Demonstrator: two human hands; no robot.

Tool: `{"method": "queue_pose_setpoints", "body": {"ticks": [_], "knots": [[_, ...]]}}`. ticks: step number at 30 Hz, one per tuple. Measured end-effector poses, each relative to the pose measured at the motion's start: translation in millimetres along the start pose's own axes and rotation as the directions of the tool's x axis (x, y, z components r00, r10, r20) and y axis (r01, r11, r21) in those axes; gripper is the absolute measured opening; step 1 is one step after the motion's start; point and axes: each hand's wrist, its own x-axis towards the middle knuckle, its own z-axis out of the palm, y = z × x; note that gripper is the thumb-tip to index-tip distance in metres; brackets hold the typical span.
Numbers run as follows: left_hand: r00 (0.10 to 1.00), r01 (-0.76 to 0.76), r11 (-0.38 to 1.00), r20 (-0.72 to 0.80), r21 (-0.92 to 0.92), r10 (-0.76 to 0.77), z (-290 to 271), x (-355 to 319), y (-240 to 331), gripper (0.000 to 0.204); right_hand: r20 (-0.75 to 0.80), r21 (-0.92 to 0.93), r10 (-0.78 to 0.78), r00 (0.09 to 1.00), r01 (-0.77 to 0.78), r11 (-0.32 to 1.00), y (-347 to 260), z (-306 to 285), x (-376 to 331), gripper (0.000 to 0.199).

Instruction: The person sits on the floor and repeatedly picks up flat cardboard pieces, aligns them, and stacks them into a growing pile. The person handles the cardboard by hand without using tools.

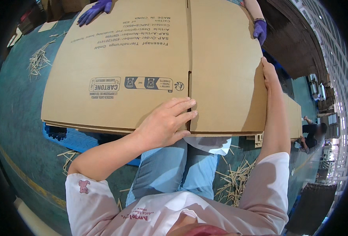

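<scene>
A large flattened cardboard carton [150, 59] lies in front of me, with dark print on its left part and a slot running down it right of centre. My left hand [170, 118] rests on the carton at its near edge, fingers stretched across the slot. At the right edge, my right hand [269, 73] grips the cardboard, its thumb up along the rim and the other fingers mostly hidden. Across from me, a co-worker's purple-gloved hand [94, 12] is spread flat at the far left. The co-worker's other gloved hand [260, 31] is by the far right edge.
More cardboard layers lie under the carton, above a blue plastic pallet [66, 135]. Loose cardboard strips [235, 181] litter the green floor near my legs, and another heap of strips [39, 61] lies at left. Further right, a person [314, 135] crouches by cardboard stacks.
</scene>
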Motion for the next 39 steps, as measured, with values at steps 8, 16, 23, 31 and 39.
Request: {"method": "queue_pose_setpoints", "body": {"ticks": [8,16,23,31,39], "knots": [[0.999,0.032,0.997,0.015,0.071,-0.033,8,-1,8,0.051,-0.207,-0.802,-0.318,0.925,0.026,0.597,-13,26,-49,0.052],[1.0,0.001,0.99,-0.028,0.144,0.003,13,-4,13,0.046,0.096,-0.689,-0.405,0.909,0.354,0.633,8,-2,-23,0.046],[1.0,-0.02,0.949,0.018,0.315,0.015,16,11,29,0.043,0.085,0.318,-0.476,0.876,0.428,0.846,69,-88,-96,0.034],[0.992,0.041,0.916,0.09,0.399,-0.084,20,20,47,0.041,-0.506,-0.095,-0.15,0.85,0.118,0.988,433,-182,-102,0.033],[0.946,0.097,0.845,0.214,0.526,-0.242,10,20,44,0.045,-0.72,-0.02,0.012,0.694,-0.039,0.999,568,-240,-39,0.034]]}}
